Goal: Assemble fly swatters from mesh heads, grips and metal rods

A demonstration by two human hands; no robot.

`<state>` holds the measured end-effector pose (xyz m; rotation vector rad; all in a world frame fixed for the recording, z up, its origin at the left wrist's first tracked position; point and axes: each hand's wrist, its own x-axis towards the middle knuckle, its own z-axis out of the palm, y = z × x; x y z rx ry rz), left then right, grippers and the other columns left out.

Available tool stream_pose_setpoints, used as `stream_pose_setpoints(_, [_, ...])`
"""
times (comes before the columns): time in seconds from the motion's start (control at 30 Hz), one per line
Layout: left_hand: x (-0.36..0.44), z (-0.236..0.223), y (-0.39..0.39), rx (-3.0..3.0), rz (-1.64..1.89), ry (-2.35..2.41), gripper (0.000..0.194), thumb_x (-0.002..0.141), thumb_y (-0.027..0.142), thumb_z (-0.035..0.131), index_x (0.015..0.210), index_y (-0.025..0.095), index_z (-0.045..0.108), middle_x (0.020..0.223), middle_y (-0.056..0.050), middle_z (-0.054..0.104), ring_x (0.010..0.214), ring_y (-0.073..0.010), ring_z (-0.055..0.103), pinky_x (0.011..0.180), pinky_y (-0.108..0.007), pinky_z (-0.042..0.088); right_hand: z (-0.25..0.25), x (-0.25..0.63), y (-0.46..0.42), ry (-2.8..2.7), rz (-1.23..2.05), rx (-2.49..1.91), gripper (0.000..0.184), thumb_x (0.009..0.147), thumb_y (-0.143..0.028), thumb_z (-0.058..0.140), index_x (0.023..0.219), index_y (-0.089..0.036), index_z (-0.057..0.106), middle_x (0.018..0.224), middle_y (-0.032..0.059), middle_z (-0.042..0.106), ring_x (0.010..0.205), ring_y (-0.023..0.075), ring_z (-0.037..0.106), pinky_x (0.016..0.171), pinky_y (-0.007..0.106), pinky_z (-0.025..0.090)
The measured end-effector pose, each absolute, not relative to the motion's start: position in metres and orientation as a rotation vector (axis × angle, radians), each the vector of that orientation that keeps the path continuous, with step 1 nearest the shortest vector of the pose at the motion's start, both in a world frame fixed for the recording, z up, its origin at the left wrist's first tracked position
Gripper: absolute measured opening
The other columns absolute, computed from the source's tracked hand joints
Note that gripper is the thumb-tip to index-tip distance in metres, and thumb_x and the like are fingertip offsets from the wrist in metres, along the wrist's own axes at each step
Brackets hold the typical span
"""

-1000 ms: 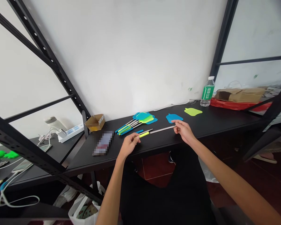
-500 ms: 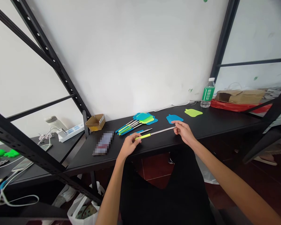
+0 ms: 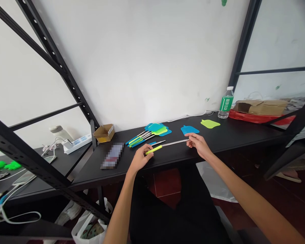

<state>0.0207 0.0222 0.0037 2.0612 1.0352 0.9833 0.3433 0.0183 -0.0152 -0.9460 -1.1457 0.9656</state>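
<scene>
My left hand (image 3: 143,155) is closed around the yellow-green grip of a fly swatter handle (image 3: 154,150). My right hand (image 3: 197,145) pinches the far end of its metal rod, so the handle spans both hands above the table's front edge. A blue swatter head (image 3: 189,130) lies just beyond my right fingers, and a yellow-green swatter head (image 3: 210,124) is farther right. Behind my left hand, several fly swatters (image 3: 156,128) with blue and green heads lie piled together. Another blue handle with a metal rod (image 3: 159,143) lies behind the held one, partly hidden by my left hand.
A small open cardboard box (image 3: 104,133) and a blurred-out flat item (image 3: 113,156) are at the left of the black table (image 3: 91,173). A water bottle (image 3: 226,103) stands at the right rear. Black shelf posts (image 3: 63,69) frame both sides; a power strip (image 3: 77,143) lies far left.
The held handle's rod looks slightly shorter between my hands, with my right hand shifted a little left. My legs below the table have moved. Both hands keep their hold.
</scene>
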Motion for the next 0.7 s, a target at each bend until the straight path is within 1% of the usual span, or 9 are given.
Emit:
stream_pose_setpoints(0.17, [0.022,0.004,0.020,2.129,0.979,1.108,0.028,0.084,0.035,0.061,0.107,0.019,0.066,0.077,-0.001,0.066,0.070,-0.0161,0.058,0.067,-0.026,0.043,-0.016,0.343,0.018,-1.254,0.961,-0.960,0.033,0.084,-0.044,0.061,0.103,-0.017,0.067,0.064,0.0034,0.067,0.058,0.0152,0.057,0.056,0.028,0.039])
stream_pose_setpoints(0.3, [0.024,0.006,0.016,2.216,0.946,1.184,0.035,0.084,0.039,0.061,0.113,0.021,0.069,0.076,-0.001,0.065,0.068,-0.0155,0.056,0.067,-0.026,0.043,-0.016,0.342,0.017,-1.348,0.965,-0.969,0.036,0.087,-0.046,0.059,0.107,-0.016,0.065,0.069,0.0047,0.070,0.060,0.0151,0.057,0.058,0.028,0.040])
stream_pose_setpoints(0.5, [0.031,0.010,0.011,2.398,0.865,1.241,0.033,0.088,0.045,0.059,0.111,0.025,0.072,0.080,-0.001,0.069,0.071,-0.0163,0.059,0.068,-0.025,0.043,-0.015,0.339,0.014,-1.486,0.935,-0.964,0.036,0.091,-0.047,0.055,0.108,-0.017,0.064,0.075,0.0063,0.073,0.063,0.0155,0.059,0.059,0.028,0.042])
stream_pose_setpoints(0.6, [0.036,0.010,0.008,2.475,0.833,1.239,0.033,0.091,0.050,0.056,0.108,0.028,0.073,0.087,0.000,0.072,0.079,-0.0183,0.064,0.073,-0.025,0.044,-0.014,0.337,0.012,-1.551,0.926,-0.958,0.034,0.091,-0.046,0.054,0.108,-0.018,0.063,0.079,0.0075,0.074,0.064,0.0157,0.059,0.059,0.028,0.042])
stream_pose_setpoints(0.7, [0.039,0.009,0.006,2.532,0.829,1.207,0.034,0.093,0.052,0.052,0.105,0.027,0.074,0.103,-0.001,0.075,0.094,-0.0207,0.067,0.081,-0.025,0.044,-0.013,0.336,0.011,-1.603,0.934,-0.965,0.034,0.092,-0.045,0.052,0.110,-0.018,0.062,0.082,0.0085,0.075,0.066,0.0163,0.060,0.060,0.028,0.043])
